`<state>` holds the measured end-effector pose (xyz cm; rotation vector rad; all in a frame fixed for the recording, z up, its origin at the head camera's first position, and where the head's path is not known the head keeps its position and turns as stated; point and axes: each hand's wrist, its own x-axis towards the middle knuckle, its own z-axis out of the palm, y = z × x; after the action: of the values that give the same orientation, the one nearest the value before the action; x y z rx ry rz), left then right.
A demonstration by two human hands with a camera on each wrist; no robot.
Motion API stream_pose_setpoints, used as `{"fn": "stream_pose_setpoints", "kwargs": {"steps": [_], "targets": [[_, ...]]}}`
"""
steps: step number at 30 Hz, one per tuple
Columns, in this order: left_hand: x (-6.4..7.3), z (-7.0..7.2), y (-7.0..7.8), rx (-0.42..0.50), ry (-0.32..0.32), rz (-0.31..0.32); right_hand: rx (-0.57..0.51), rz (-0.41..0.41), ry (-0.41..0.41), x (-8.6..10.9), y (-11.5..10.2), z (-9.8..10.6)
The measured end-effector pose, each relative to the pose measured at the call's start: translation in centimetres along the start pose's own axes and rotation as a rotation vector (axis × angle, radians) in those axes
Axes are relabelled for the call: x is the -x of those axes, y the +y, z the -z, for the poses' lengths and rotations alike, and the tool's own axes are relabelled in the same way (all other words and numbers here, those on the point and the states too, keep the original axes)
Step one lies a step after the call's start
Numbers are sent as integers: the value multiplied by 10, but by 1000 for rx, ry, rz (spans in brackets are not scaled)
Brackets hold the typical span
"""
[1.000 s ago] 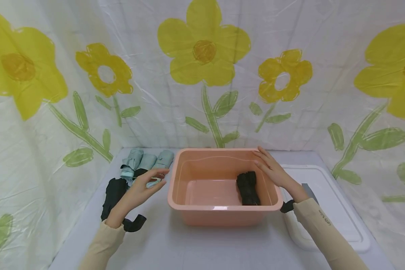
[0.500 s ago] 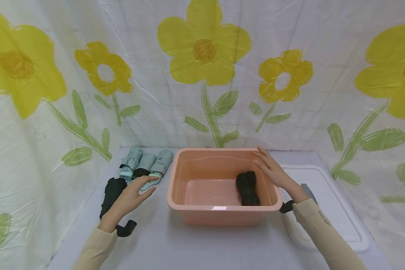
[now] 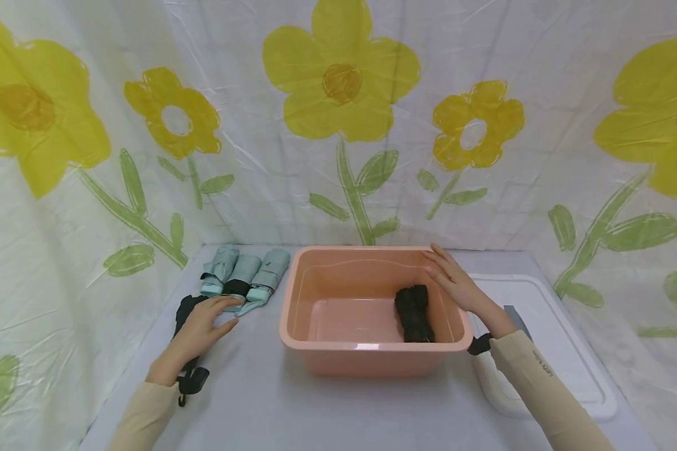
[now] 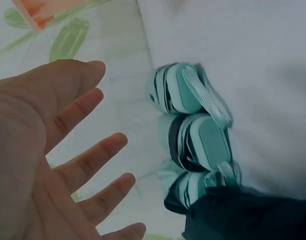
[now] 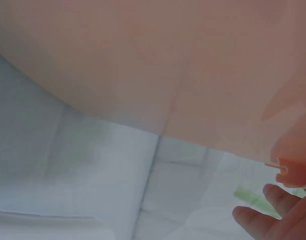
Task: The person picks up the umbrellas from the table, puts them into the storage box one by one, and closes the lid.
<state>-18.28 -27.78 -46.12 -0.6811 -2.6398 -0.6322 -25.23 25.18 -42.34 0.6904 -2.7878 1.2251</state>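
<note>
My left hand (image 3: 202,329), fingers spread and holding nothing, hovers over a black folded umbrella (image 3: 183,308), hiding much of it. Just beyond lie three mint-green folded umbrellas side by side: a left one (image 3: 219,269), a middle one (image 3: 244,270) with a black band, and a right one (image 3: 271,272). The left wrist view shows their handle ends and a wrist strap (image 4: 205,97). My right hand (image 3: 457,285) rests with extended fingers on the right rim of a peach plastic bin (image 3: 372,346). Inside the bin, toward the right, lies another black folded umbrella (image 3: 414,313).
A white lid (image 3: 564,351) lies to the right of the bin, partly under my right forearm, with a grey piece (image 3: 517,322) on it. Behind the white table (image 3: 344,413) hangs a curtain (image 3: 248,207) printed with yellow flowers.
My left hand has moved left and toward me, away from the bin and over the black umbrella, uncovering more of the mint-green ones. My right hand has stayed on the rim.
</note>
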Motion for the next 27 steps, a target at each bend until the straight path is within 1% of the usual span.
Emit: {"fn": "stream_pose_setpoints", "kwargs": {"steps": [2,5,8,14,22,27], "targets": [[4,2,-2,-17,-33,72,-1,4,-1,0,0,0],[9,6,-4,-41,-106,201,0,6,-3,0,0,0],[14,9,-8,-60,-151,280,-2,7,-4,0,0,0],[19,9,-18,-100,-170,330,0,8,0,1,0,0],[27,10,-26,-180,-253,392,-3,17,6,0,0,0],[31,10,-29,-223,-315,456,-8,9,5,0,-1,0]]}}
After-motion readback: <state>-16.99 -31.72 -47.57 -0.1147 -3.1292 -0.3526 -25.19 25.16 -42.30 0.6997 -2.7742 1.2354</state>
